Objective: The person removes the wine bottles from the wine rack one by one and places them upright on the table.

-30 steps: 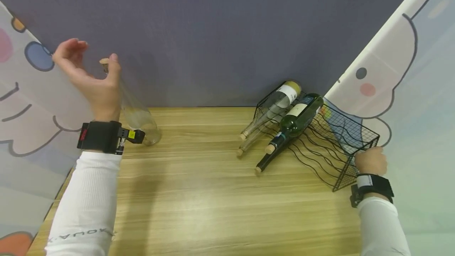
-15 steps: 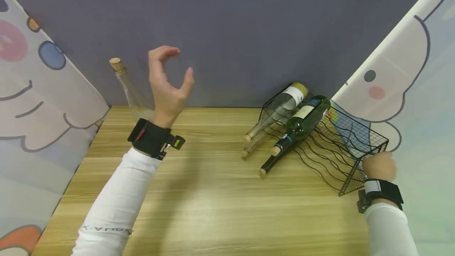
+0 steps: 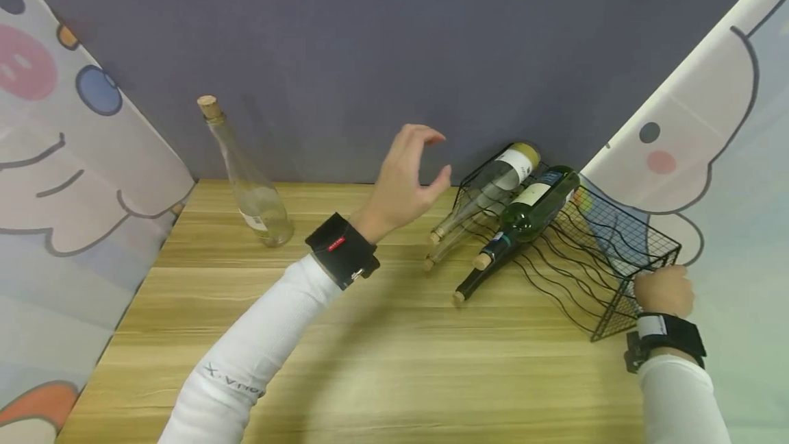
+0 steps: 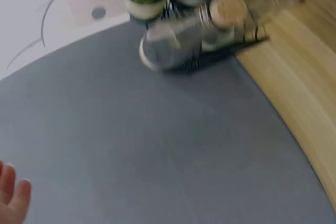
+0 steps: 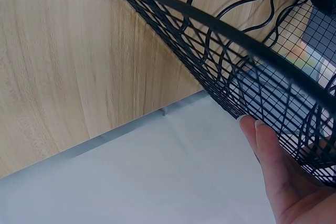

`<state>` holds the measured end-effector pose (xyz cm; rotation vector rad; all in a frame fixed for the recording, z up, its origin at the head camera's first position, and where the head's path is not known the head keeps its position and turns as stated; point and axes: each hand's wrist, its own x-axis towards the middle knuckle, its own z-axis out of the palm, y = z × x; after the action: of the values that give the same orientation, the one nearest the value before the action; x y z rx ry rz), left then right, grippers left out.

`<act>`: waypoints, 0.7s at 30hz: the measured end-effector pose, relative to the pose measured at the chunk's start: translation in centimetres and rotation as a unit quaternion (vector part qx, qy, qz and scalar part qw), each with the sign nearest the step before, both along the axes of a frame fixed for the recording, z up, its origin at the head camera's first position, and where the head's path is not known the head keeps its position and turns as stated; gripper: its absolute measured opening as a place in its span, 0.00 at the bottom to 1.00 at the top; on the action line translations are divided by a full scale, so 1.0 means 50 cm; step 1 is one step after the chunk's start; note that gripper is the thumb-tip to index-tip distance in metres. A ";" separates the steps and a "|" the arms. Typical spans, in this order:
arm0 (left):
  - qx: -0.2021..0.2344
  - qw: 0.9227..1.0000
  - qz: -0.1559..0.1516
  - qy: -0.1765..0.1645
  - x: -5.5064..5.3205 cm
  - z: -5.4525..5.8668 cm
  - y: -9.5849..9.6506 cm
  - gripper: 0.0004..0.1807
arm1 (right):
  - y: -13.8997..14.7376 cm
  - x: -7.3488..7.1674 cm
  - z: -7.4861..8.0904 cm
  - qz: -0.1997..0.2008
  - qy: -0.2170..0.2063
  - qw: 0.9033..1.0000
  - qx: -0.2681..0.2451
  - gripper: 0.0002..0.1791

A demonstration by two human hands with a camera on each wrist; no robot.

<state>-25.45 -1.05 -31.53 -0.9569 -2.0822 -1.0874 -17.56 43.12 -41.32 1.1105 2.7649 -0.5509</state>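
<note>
The right hand (image 3: 666, 291) grips the rack (image 5: 252, 44), likely to steady it, while the left hand (image 3: 403, 182), empty with fingers parted, has bottles (image 3: 528, 213) lying just to its right.

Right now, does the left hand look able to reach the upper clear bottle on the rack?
Probably yes: nothing visible stands between the left hand and the clear bottle, and the right hand is away at the far end of the rack.

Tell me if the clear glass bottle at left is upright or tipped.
Upright: the clear glass bottle stands on its base on the wooden table, tan cork uppermost.
</note>
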 end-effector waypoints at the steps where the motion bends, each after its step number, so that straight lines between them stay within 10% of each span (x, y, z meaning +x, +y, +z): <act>1: -0.015 1.000 0.002 -0.020 0.003 -0.003 0.011 0.22 | 0.002 0.001 0.000 -0.001 -0.002 1.000 0.000 0.38; 9: -0.114 0.976 0.041 -0.183 0.021 -0.025 0.079 0.23 | 0.009 -0.003 -0.004 0.005 -0.012 1.000 0.001 0.39; 21: -0.239 0.943 0.026 -0.230 0.068 -0.075 0.140 0.26 | 0.003 0.005 0.002 0.006 -0.005 1.000 0.000 0.38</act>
<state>-22.07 5.95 -35.28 -0.9162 -2.8283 -0.8459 -17.29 43.27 -41.20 1.0918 2.7608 -0.5435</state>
